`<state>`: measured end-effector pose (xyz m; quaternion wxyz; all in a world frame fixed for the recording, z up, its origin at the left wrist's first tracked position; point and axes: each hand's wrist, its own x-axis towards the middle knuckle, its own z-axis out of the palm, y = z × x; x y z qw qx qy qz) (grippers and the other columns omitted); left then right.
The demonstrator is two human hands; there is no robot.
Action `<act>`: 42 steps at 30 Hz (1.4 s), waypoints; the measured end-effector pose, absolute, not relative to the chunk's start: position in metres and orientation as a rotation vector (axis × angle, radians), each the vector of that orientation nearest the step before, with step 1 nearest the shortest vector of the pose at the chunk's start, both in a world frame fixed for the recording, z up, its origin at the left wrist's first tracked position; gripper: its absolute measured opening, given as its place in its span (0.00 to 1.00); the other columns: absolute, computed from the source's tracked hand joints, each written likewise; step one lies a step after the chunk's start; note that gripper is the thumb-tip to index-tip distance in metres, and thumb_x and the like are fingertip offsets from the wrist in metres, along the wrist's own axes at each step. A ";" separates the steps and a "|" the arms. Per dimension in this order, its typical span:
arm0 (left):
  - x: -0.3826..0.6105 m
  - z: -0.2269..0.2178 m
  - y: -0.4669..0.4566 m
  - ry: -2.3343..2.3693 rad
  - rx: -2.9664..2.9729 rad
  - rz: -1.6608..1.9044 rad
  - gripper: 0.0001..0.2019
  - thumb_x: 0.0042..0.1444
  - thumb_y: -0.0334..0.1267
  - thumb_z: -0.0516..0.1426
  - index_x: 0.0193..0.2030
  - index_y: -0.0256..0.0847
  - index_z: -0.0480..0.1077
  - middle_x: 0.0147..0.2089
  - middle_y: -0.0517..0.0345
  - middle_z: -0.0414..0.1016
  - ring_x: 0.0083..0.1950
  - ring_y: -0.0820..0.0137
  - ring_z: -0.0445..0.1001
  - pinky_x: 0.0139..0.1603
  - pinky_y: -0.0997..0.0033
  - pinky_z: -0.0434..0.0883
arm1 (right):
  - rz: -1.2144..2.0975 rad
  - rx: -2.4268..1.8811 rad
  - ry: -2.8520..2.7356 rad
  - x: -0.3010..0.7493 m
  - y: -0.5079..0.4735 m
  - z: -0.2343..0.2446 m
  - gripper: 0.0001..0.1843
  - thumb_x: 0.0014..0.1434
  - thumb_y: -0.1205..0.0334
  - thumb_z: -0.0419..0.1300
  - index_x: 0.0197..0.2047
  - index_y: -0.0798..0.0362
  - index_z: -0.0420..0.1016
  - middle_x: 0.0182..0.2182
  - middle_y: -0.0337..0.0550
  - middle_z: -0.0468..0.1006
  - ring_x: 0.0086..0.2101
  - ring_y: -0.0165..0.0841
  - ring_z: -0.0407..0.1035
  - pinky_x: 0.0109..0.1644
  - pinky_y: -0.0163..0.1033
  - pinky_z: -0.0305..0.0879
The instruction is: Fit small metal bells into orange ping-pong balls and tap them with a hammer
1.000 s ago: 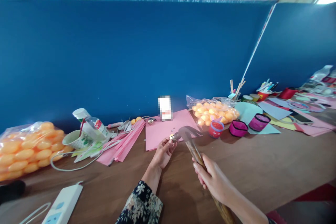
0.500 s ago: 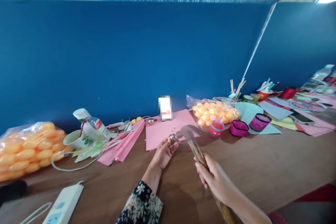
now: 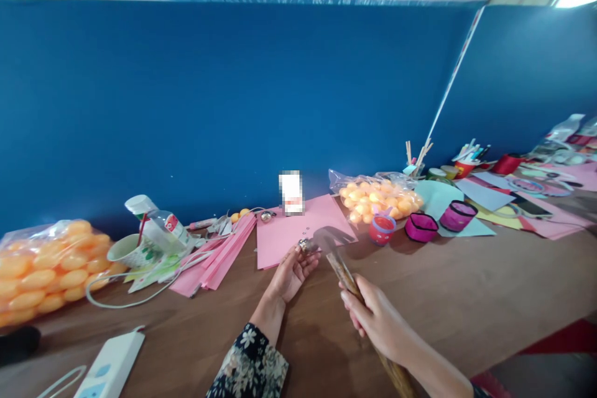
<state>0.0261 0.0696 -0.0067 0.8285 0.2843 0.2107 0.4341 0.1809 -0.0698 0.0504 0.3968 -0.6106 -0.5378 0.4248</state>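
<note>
Left hand: in it we had a small metal piece, pinched at the fingertips, the other fingers loosely spread, over the near part of the pink sheet. Right hand: wrapped round the handle of a hammer, its head just beside the piece; whether the two touched we could not tell. Hazard, first: a blow slightly off would, in our judgement, have caught the pinching fingers, which lay close to the head. Second: the piece looked rounded, so a glancing tap might have sent it out of our pinch. Third: the sheet seemed loose and could have slid if leaned on. Farther out: a second piece at the sheet's far left corner, apt to roll, we thought, if the table shook; to the right, a red cup, near enough for a wide swing to knock; behind it, a bag of balls.
</note>
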 end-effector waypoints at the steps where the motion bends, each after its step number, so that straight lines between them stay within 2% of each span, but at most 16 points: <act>1: 0.026 -0.007 0.070 0.457 0.603 0.910 0.13 0.54 0.41 0.54 0.44 0.36 0.68 0.42 0.47 0.76 0.45 0.65 0.74 0.51 0.64 0.66 | 1.083 -1.545 -1.362 0.181 -0.070 0.050 0.15 0.59 0.50 0.47 0.39 0.54 0.62 0.20 0.32 0.63 0.17 0.24 0.58 0.18 0.29 0.57; 5: 0.026 -0.006 0.069 0.464 0.608 0.884 0.15 0.54 0.42 0.54 0.42 0.33 0.70 0.44 0.44 0.76 0.48 0.62 0.73 0.52 0.64 0.66 | 1.067 -1.545 -1.337 0.182 -0.071 0.051 0.15 0.60 0.50 0.46 0.40 0.53 0.61 0.20 0.32 0.62 0.17 0.24 0.58 0.19 0.29 0.57; 10: 0.027 -0.004 0.068 0.442 0.593 0.861 0.14 0.55 0.42 0.53 0.42 0.33 0.70 0.41 0.45 0.77 0.47 0.62 0.74 0.49 0.64 0.67 | 1.032 -1.575 -1.385 0.182 -0.070 0.051 0.15 0.59 0.50 0.47 0.37 0.53 0.63 0.20 0.33 0.63 0.18 0.25 0.59 0.19 0.29 0.58; 13: 0.027 -0.003 0.069 0.440 0.592 0.868 0.15 0.55 0.42 0.53 0.43 0.33 0.70 0.42 0.44 0.76 0.48 0.61 0.73 0.50 0.63 0.67 | 1.052 -1.563 -1.356 0.181 -0.071 0.049 0.16 0.59 0.49 0.46 0.39 0.53 0.62 0.20 0.33 0.64 0.18 0.25 0.59 0.20 0.29 0.58; 16: 0.026 -0.004 0.070 0.441 0.567 0.904 0.13 0.55 0.41 0.53 0.42 0.34 0.70 0.42 0.47 0.76 0.46 0.65 0.73 0.50 0.65 0.67 | 1.054 -1.545 -1.358 0.181 -0.071 0.048 0.15 0.60 0.50 0.46 0.39 0.53 0.62 0.21 0.33 0.64 0.18 0.25 0.59 0.20 0.29 0.58; 21: 0.027 -0.005 0.069 0.444 0.553 0.987 0.07 0.52 0.36 0.57 0.37 0.36 0.71 0.36 0.54 0.76 0.40 0.72 0.74 0.51 0.69 0.66 | 1.072 -1.564 -1.354 0.181 -0.071 0.049 0.15 0.60 0.49 0.46 0.39 0.53 0.62 0.21 0.33 0.64 0.19 0.25 0.59 0.20 0.29 0.58; 28: 0.025 -0.001 0.067 0.417 0.612 0.932 0.14 0.54 0.36 0.55 0.48 0.37 0.68 0.42 0.50 0.75 0.44 0.69 0.73 0.51 0.66 0.66 | 1.060 -1.568 -1.369 0.182 -0.071 0.052 0.15 0.60 0.50 0.46 0.39 0.53 0.62 0.21 0.33 0.64 0.19 0.25 0.59 0.20 0.29 0.58; 33: 0.024 0.002 0.064 0.379 0.657 0.956 0.25 0.53 0.32 0.56 0.58 0.43 0.59 0.48 0.52 0.73 0.48 0.68 0.72 0.55 0.64 0.63 | 1.084 -1.551 -1.369 0.184 -0.072 0.051 0.15 0.60 0.50 0.46 0.40 0.53 0.61 0.20 0.32 0.63 0.18 0.25 0.59 0.20 0.29 0.58; 37: 0.025 0.002 0.063 0.385 0.666 0.946 0.28 0.50 0.29 0.58 0.58 0.42 0.59 0.47 0.52 0.73 0.47 0.68 0.72 0.55 0.66 0.63 | 1.055 -1.573 -1.372 0.186 -0.073 0.049 0.15 0.60 0.49 0.46 0.36 0.52 0.61 0.20 0.32 0.63 0.18 0.25 0.59 0.20 0.28 0.58; 40: 0.025 0.001 0.065 0.429 0.653 0.951 0.26 0.51 0.29 0.58 0.58 0.42 0.60 0.44 0.54 0.74 0.43 0.71 0.74 0.52 0.69 0.66 | 1.076 -1.616 -1.371 0.195 -0.076 0.051 0.18 0.61 0.47 0.42 0.32 0.52 0.61 0.17 0.31 0.62 0.17 0.25 0.59 0.19 0.29 0.57; 42: 0.025 -0.001 0.066 0.445 0.639 0.967 0.25 0.51 0.31 0.57 0.58 0.43 0.60 0.44 0.54 0.74 0.42 0.72 0.74 0.50 0.71 0.68 | 0.978 -1.693 -1.420 0.208 -0.082 0.052 0.20 0.61 0.47 0.41 0.31 0.52 0.61 0.17 0.33 0.64 0.17 0.27 0.61 0.20 0.30 0.58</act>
